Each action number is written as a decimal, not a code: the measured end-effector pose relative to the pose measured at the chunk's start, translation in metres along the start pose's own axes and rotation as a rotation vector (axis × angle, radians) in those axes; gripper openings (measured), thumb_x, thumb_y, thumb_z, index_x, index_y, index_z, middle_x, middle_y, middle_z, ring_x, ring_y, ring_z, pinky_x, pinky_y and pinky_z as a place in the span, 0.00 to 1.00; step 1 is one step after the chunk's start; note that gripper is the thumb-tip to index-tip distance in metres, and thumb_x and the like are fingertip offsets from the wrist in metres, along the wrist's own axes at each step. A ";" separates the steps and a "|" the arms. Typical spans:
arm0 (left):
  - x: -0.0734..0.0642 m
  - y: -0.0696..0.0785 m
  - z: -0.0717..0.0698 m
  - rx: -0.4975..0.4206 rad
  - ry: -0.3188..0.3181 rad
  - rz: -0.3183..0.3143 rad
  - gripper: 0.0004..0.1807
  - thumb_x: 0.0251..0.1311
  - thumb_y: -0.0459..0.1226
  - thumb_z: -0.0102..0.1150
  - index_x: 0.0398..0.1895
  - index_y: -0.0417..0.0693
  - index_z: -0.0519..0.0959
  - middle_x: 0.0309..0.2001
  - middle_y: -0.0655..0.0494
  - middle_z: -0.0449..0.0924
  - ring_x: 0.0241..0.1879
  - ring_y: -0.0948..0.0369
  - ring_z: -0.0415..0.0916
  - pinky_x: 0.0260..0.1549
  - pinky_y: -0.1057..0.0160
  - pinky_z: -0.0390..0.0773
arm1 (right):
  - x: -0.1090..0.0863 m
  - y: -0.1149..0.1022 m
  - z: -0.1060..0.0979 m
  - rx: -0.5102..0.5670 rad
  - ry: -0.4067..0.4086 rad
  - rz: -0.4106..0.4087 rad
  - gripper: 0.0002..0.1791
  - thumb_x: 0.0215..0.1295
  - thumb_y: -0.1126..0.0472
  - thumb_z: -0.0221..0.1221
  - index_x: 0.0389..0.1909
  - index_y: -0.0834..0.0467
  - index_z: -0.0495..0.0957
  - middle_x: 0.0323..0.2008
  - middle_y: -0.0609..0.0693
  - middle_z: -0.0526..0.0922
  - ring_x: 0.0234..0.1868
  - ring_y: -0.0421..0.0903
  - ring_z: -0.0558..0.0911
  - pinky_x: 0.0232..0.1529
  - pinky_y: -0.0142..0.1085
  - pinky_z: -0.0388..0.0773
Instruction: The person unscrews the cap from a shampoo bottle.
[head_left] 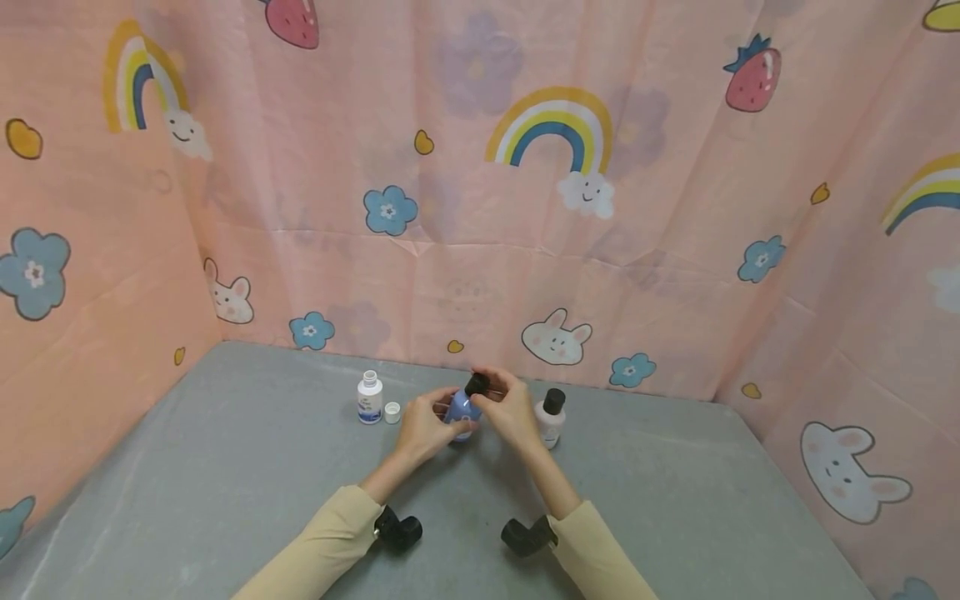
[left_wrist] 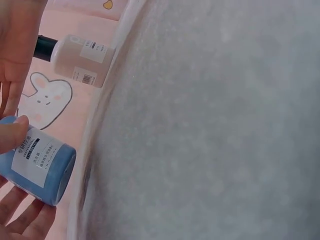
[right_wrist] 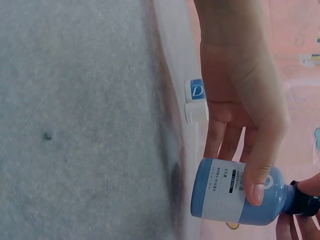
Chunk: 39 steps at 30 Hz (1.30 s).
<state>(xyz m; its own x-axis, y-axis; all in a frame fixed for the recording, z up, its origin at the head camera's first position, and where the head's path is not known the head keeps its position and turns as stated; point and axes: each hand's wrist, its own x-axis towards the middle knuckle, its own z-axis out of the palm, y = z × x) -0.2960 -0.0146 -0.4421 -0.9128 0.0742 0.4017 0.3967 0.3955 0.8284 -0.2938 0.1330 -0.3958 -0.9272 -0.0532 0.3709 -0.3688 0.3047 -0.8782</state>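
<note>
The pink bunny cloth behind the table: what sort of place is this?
Probably a little booth set up for filming: the pink cloth hangs behind and beside a gray table, and a black camera-like gadget sits by each sleeve.

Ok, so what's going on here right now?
Someone's left fingers hold the blue bottle while the right fingers grip the black cap at its neck; I can't tell whether that cap is loose. To the left, a white bottle stands uncapped on the table, with a small white cap beside it. To the right, a pale bottle stands capped.
</note>
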 end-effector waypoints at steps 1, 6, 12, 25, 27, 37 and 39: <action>0.000 0.000 0.000 -0.004 0.000 0.002 0.29 0.42 0.39 0.76 0.51 0.40 0.80 0.41 0.43 0.85 0.39 0.50 0.84 0.41 0.53 0.83 | 0.000 0.000 0.000 0.005 -0.003 -0.003 0.21 0.54 0.74 0.62 0.51 0.65 0.79 0.50 0.63 0.82 0.51 0.58 0.82 0.52 0.45 0.80; 0.000 0.000 0.000 0.005 0.005 0.010 0.29 0.42 0.40 0.76 0.50 0.41 0.81 0.40 0.43 0.86 0.39 0.50 0.84 0.39 0.53 0.83 | 0.001 0.001 0.000 -0.011 -0.006 0.009 0.19 0.56 0.69 0.65 0.50 0.62 0.80 0.51 0.60 0.81 0.51 0.56 0.81 0.52 0.44 0.80; 0.000 0.002 0.001 0.010 0.000 0.018 0.28 0.42 0.39 0.76 0.51 0.42 0.81 0.40 0.44 0.86 0.39 0.51 0.85 0.39 0.54 0.83 | 0.003 0.003 -0.001 -0.082 0.020 0.014 0.18 0.54 0.62 0.69 0.47 0.58 0.83 0.48 0.57 0.80 0.45 0.53 0.81 0.49 0.45 0.81; 0.002 -0.002 -0.007 -0.001 -0.007 0.054 0.29 0.41 0.35 0.76 0.51 0.39 0.81 0.43 0.42 0.85 0.39 0.49 0.84 0.39 0.52 0.83 | 0.004 -0.003 -0.007 0.015 -0.024 0.010 0.22 0.55 0.71 0.65 0.53 0.65 0.78 0.52 0.63 0.81 0.50 0.57 0.81 0.50 0.42 0.81; 0.003 -0.001 -0.009 -0.002 -0.007 0.044 0.30 0.40 0.36 0.76 0.52 0.38 0.80 0.43 0.41 0.85 0.39 0.49 0.84 0.39 0.51 0.82 | 0.005 -0.004 -0.008 0.020 -0.019 0.019 0.21 0.56 0.71 0.64 0.53 0.64 0.78 0.52 0.62 0.80 0.50 0.56 0.80 0.50 0.42 0.81; 0.003 -0.002 -0.010 0.009 -0.003 -0.007 0.29 0.41 0.37 0.76 0.51 0.40 0.81 0.41 0.42 0.86 0.39 0.50 0.84 0.40 0.53 0.83 | -0.006 -0.032 -0.015 -0.051 0.041 0.026 0.19 0.57 0.71 0.63 0.50 0.69 0.78 0.47 0.67 0.81 0.44 0.60 0.79 0.41 0.31 0.78; 0.001 -0.003 -0.009 0.011 0.001 -0.029 0.29 0.42 0.38 0.76 0.51 0.41 0.81 0.41 0.44 0.86 0.39 0.51 0.84 0.40 0.53 0.83 | -0.010 -0.039 -0.016 -0.065 0.049 0.027 0.18 0.57 0.71 0.63 0.50 0.70 0.77 0.46 0.67 0.81 0.43 0.60 0.79 0.42 0.33 0.79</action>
<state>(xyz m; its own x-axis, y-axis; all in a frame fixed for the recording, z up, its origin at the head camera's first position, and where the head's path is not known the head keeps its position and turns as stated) -0.2978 -0.0236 -0.4410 -0.9238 0.0620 0.3778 0.3690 0.4078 0.8352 -0.2688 0.1367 -0.3604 -0.9316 0.0015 0.3634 -0.3375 0.3670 -0.8668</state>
